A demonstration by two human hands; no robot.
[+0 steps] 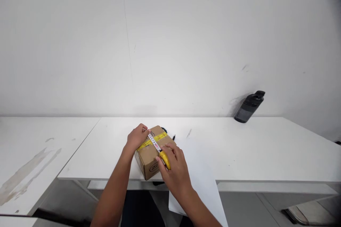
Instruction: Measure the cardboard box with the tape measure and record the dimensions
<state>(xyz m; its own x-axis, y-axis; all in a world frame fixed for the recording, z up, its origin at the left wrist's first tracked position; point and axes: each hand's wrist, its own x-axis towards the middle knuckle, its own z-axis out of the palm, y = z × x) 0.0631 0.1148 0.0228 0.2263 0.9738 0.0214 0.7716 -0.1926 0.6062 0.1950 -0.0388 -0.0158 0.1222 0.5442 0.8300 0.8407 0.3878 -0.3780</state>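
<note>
While the left hand (137, 136) holds down the far end of the tape (154, 142), the right hand (174, 170) grips the yellow tape measure (165, 159) at the near edge of a cardboard box (148, 158). The left fingers are curled close together, with thumb and forefinger pinching the tip of the tape against the far left edge of the box. The right fingers lie pressed together over the tape measure, thumb on its near side. The tape runs white and taut across the top of the box, crossing a yellow band (160, 137) stuck to the lid. The box sits on a white table (253, 149), close to its near edge and turned at an angle to it. Just right of the box, a sheet of paper (202, 177) lies on the table and hangs over the near edge. A pen (173, 137) lies just beyond the box. Well to the right, a black bottle (249, 107) leans against the wall (170, 42). A second table (39, 149) stands to the left.
</note>
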